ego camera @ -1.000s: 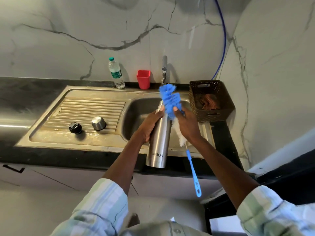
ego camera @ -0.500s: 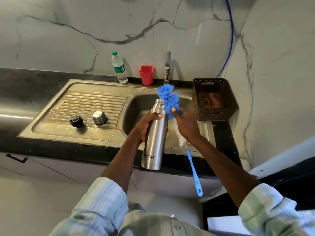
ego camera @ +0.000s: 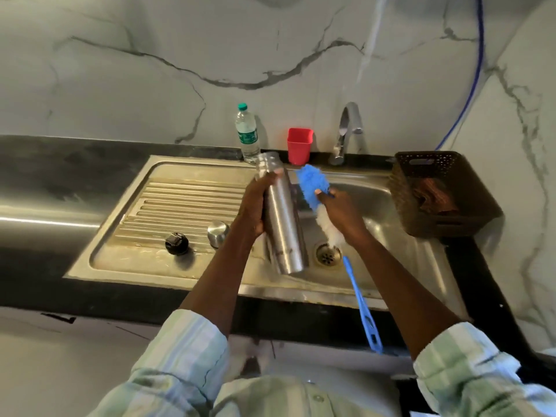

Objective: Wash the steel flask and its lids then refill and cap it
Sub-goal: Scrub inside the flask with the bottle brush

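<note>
Over the sink [ego camera: 391,236], left hand [ego camera: 255,206] grips flask [ego camera: 282,224], right hand [ego camera: 340,212] grips brush [ego camera: 313,188] (lids [ego camera: 177,243] lie aside).

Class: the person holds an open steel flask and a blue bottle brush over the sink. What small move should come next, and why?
Probably steer the blue-and-white bottle brush in the right hand into the steel flask, gripped by the left hand: its mouth is uncapped and the bristles sit beside it.

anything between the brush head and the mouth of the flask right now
Nothing visible does. The blue brush head, held in the right hand, sits just right of the flask neck, which the left hand grips lower down; the mouth is uncapped.
</note>
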The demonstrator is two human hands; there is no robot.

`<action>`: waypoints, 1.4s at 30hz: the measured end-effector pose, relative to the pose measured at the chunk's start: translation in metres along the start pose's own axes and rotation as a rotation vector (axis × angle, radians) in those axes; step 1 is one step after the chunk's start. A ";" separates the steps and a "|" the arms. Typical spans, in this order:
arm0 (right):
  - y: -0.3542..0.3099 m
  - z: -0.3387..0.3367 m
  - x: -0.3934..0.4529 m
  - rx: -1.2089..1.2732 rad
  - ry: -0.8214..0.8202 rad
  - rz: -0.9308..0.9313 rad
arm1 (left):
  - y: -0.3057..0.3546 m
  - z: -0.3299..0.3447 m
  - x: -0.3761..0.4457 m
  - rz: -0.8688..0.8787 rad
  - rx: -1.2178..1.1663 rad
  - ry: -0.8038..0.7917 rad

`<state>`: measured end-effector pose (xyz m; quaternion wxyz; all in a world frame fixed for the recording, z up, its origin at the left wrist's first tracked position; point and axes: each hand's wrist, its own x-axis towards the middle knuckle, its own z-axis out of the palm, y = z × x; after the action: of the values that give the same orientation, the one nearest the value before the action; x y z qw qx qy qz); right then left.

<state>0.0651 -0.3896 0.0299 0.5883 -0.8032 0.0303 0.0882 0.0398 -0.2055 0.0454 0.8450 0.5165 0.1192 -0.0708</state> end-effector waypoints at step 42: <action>-0.034 0.113 0.099 1.175 -0.171 0.347 | 0.054 -0.155 0.110 -0.510 -0.814 0.573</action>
<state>0.1553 -0.2661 0.0111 0.9099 -0.3182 0.1569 0.2152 0.1391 -0.0429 -0.0064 0.8661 0.1019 0.4831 -0.0778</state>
